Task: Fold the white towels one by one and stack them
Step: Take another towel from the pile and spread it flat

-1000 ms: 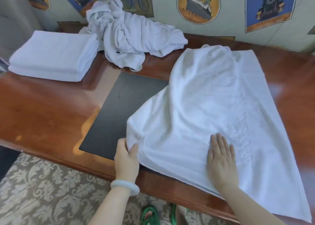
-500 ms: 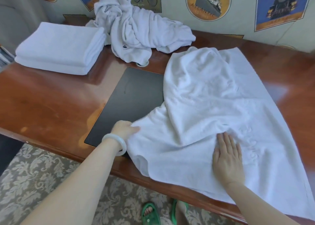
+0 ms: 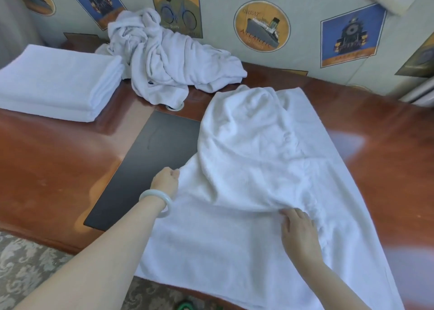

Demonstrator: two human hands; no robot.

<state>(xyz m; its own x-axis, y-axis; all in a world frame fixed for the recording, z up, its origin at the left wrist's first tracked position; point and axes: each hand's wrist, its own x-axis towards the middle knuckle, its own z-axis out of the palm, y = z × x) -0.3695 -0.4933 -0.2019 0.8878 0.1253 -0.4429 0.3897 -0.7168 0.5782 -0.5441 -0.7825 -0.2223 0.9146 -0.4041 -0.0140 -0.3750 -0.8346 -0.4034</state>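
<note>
The big white towel (image 3: 246, 157) lies spread on the desk (image 3: 47, 164), its 5 o'clock corner cut off. The left hand (image 3: 165, 182) grips its edge at 8 o'clock. The right hand (image 3: 299, 235) has fingertips hidden under a fold at 5 o'clock, so I cannot tell its grip. At 10 o'clock sit folded towels (image 3: 54, 84), crumpled towels (image 3: 169, 62) at 11.

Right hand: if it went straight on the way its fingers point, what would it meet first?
The right hand would first meet the raised, folded-over layer of the towel, whose edge lies right at its fingertips. Whether they already touch it is unclear.
</note>
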